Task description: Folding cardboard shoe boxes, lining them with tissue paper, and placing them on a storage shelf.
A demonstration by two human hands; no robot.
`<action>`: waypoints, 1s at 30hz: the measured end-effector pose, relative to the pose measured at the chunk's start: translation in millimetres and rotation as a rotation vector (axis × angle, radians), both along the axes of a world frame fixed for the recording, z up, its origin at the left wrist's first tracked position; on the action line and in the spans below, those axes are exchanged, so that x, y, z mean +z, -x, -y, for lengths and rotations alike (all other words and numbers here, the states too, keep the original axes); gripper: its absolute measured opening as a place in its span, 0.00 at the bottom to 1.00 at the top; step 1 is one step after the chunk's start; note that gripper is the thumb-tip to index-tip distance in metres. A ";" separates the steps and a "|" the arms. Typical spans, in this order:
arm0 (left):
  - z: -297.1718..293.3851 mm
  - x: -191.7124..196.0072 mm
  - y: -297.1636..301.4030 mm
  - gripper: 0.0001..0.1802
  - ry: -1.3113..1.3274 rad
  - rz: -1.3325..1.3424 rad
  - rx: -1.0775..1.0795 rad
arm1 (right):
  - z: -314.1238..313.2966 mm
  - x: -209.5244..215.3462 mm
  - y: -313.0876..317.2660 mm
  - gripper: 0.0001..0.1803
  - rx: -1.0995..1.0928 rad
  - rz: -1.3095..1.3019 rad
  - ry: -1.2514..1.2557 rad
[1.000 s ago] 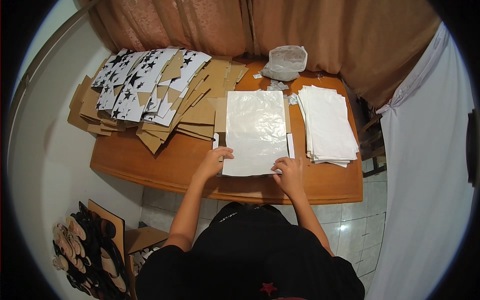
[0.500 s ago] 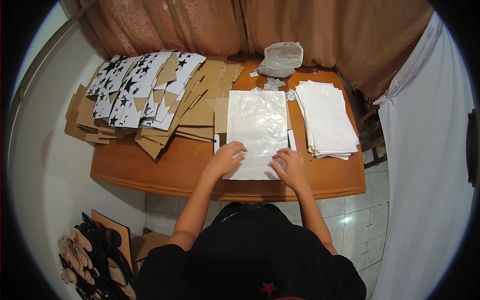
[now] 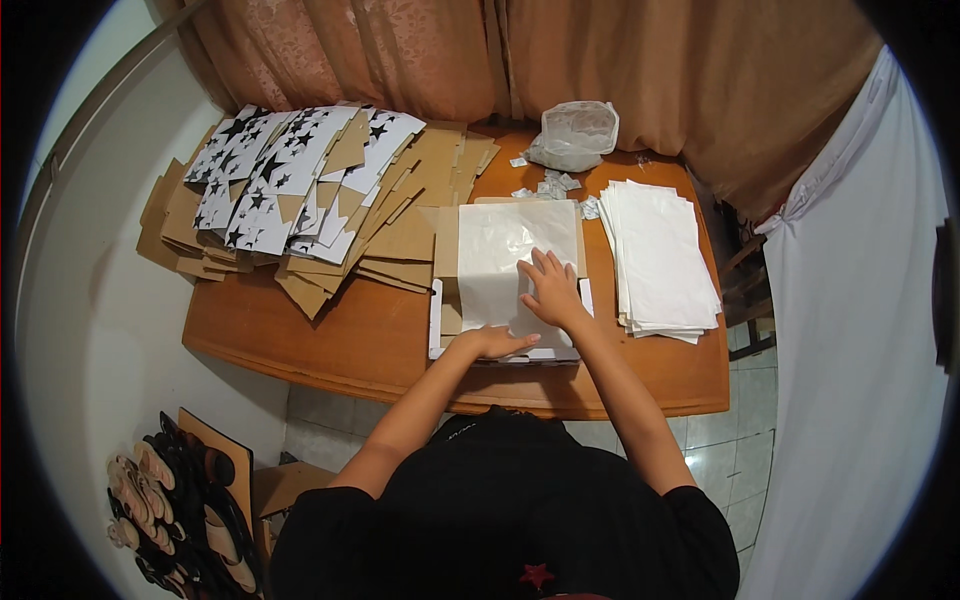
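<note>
l hand & r hand, fingers spread flat, press white tissue sheet on flat cardboard box, holding nothing.

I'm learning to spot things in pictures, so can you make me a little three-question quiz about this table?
1. True or false: both hands rest flat on the white sheet.
2. What lies right of that sheet? A) stack of white paper B) shoes C) a cup
3. What shapes are printed on the black-and-white cards?

Key:
1. True: left hand at the near edge, right hand further up.
2. A, the stack of white paper.
3. Stars.
</note>
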State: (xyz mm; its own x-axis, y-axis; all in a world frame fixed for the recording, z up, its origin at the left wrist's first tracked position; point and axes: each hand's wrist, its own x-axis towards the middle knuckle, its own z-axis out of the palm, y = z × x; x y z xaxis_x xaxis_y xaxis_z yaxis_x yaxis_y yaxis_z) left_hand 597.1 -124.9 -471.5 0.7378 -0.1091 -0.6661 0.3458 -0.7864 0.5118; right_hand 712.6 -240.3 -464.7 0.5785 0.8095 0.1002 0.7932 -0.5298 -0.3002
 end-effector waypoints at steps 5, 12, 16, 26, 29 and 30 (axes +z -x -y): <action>-2.5 -7.8 -4.9 0.61 0.059 -0.076 0.124 | 2.8 -6.3 -9.3 0.31 0.015 -0.006 -0.040; 9.2 26.6 -13.1 0.57 0.091 0.002 -0.060 | 4.7 -9.3 -20.7 0.29 0.051 -0.043 -0.110; 18.5 -8.6 -22.3 0.53 0.281 0.073 -0.063 | 5.4 -11.3 -25.5 0.29 0.087 -0.052 -0.154; -5.9 19.6 -40.2 0.25 0.407 0.633 0.262 | 29.4 -1.0 -44.8 0.30 -0.173 -0.061 -0.463; -12.3 23.5 -65.2 0.22 0.109 0.982 0.285 | 30.6 -13.3 -55.6 0.33 -0.163 -0.216 -0.527; -11.5 23.7 -71.3 0.23 -0.127 1.074 0.261 | 30.7 -17.4 -57.8 0.34 -0.135 -0.276 -0.534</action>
